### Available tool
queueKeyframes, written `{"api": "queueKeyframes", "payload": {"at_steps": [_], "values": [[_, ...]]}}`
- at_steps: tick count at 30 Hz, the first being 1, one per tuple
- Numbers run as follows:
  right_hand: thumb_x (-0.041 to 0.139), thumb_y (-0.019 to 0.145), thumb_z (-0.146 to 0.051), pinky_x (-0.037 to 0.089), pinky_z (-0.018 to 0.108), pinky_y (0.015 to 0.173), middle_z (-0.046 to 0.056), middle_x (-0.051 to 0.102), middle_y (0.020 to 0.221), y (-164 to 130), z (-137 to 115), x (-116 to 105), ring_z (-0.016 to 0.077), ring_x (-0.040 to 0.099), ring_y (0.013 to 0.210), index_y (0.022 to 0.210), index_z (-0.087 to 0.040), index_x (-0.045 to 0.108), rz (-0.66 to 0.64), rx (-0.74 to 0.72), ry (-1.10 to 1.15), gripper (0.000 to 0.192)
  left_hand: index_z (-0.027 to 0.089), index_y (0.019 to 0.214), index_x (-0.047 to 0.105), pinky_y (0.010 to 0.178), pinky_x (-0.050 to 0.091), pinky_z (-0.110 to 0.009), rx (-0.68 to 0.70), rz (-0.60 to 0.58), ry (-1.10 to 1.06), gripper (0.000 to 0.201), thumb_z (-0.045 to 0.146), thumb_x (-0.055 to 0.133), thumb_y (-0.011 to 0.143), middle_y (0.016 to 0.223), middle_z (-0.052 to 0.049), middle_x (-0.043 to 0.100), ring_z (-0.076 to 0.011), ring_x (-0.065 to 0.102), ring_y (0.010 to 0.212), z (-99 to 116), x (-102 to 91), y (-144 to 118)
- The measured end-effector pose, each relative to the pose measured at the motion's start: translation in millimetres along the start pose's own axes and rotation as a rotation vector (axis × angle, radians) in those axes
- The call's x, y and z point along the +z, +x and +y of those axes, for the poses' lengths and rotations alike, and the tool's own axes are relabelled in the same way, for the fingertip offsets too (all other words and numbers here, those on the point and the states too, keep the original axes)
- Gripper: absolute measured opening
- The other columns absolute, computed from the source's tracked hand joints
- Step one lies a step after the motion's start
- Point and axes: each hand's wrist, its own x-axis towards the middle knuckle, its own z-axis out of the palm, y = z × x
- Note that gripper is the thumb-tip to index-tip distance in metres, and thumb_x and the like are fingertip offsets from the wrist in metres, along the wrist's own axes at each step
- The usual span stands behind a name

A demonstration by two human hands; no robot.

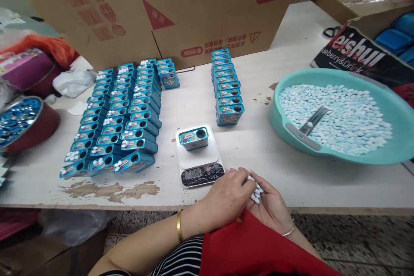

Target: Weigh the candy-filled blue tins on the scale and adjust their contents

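across the worktop (190,103): tins, scale and basin spread out, probably to keep each within arm's reach.
carton (194,17): upright at the far side, behind the tins.
teal basin (278,116): at the right, holding loose candies (352,112); a metal scoop (313,120) leans at its near rim, perhaps for easy taking.
tin rows (111,140): packed at the left, many with candies resting beside their round openings.
tin file (228,73): one line mid-worktop, seemingly kept separate from the rows.
scale (207,157): between rows and basin, display facing the person, presumably for reading.
right grip (271,207): curled around a handful of candies (256,195), cupped likely against spilling.
left grip (231,192): fingers bunched over that handful; cannot tell whether they pinch any.
single tin (194,142): upright on the scale's plate, opening upward.
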Motion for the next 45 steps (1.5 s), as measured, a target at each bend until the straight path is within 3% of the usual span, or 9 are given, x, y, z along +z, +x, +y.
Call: {"api": "queueKeyframes", "payload": {"at_steps": [16,22,24,28,31,33,38,42,45], "values": [[0.061,0.081,-0.016,0.057,0.025,0.081,0.004,0.074,0.088,15.1,3.5,25.2,0.0158,0.069,0.090,0.089,-0.014,0.069,-0.012,-0.059,0.031,0.012,0.015,0.097,0.052,0.073,0.051,-0.031,-0.047,0.097,-0.050,0.013,0.013,0.043,0.088,0.100,-0.009,0.058,-0.0188,0.055,0.087,-22.7,-3.7,0.4],[0.054,0.084,-0.015,0.055,0.016,0.064,0.003,0.073,0.081,20.8,3.3,54.0,0.0102,0.068,0.073,0.087,-0.012,0.069,-0.108,-0.053,0.106,0.015,0.017,0.102,0.054,0.080,0.052,-0.030,-0.161,0.161,-0.261,0.015,0.016,0.044,0.091,0.107,-0.009,0.055,-0.0178,0.056,0.097,-31.0,-25.6,-2.8],[0.053,0.085,-0.016,0.055,0.017,0.061,0.005,0.073,0.082,21.2,2.7,64.2,0.0107,0.068,0.072,0.089,-0.011,0.068,-0.148,-0.027,0.110,0.016,0.020,0.110,0.052,0.082,0.051,-0.029,-0.151,0.277,-0.295,0.020,0.020,0.049,0.090,0.107,-0.008,0.055,-0.0167,0.056,0.099,-39.8,-42.6,-9.1],[0.049,0.087,-0.017,0.056,0.031,0.084,0.015,0.073,0.094,24.7,5.6,80.2,0.0208,0.069,0.093,0.092,-0.006,0.066,-0.122,0.036,0.070,0.021,0.024,0.123,0.047,0.093,0.046,-0.041,-0.316,0.621,-0.053,0.050,0.034,0.068,0.079,0.116,-0.009,0.054,-0.0234,0.052,0.109,-74.1,-74.1,-27.1],[0.047,0.089,-0.017,0.054,0.034,0.088,0.016,0.073,0.091,30.9,11.5,88.4,0.0213,0.070,0.092,0.091,-0.005,0.066,-0.089,0.059,0.060,0.022,0.023,0.134,0.037,0.099,0.040,-0.046,-0.484,0.537,-0.086,0.077,0.044,0.075,0.070,0.126,-0.012,0.053,-0.0272,0.050,0.116,-105.6,-74.8,-36.9],[0.047,0.090,-0.018,0.055,0.032,0.085,0.016,0.073,0.090,34.8,13.9,93.2,0.0201,0.071,0.089,0.091,-0.006,0.066,-0.067,0.045,0.066,0.022,0.020,0.130,0.042,0.093,0.045,-0.041,-0.520,0.448,-0.248,0.070,0.045,0.072,0.072,0.118,-0.010,0.059,-0.0244,0.057,0.107,-120.5,-66.3,-36.2],[0.047,0.090,-0.017,0.057,0.030,0.080,0.012,0.074,0.081,34.1,-12.9,110.4,0.0181,0.071,0.080,0.083,-0.008,0.067,-0.030,-0.163,0.189,0.023,0.020,0.100,0.058,0.077,0.044,-0.033,-0.274,0.495,-0.224,0.026,0.033,0.066,0.080,0.093,-0.004,0.065,-0.0190,0.061,0.086,-113.3,-74.5,14.0],[0.047,0.090,-0.016,0.059,0.026,0.069,0.005,0.072,0.069,22.9,-82.4,126.4,0.0133,0.068,0.063,0.076,-0.013,0.066,-0.114,-0.474,0.363,0.024,0.021,0.112,0.056,0.076,0.036,-0.036,0.126,0.543,0.200,0.031,0.024,0.062,0.081,0.102,-0.006,0.066,-0.0214,0.056,0.088,-81.0,-110.5,100.0],[0.049,0.089,-0.017,0.057,0.021,0.056,0.001,0.071,0.065,15.9,-143.3,128.5,0.0112,0.066,0.057,0.075,-0.015,0.066,-0.086,-0.680,0.483,0.022,0.021,0.113,0.058,0.074,0.034,-0.038,0.368,0.577,0.506,0.028,0.020,0.057,0.085,0.103,-0.007,0.066,-0.0223,0.055,0.087,-64.1,-114.2,170.9]]}}
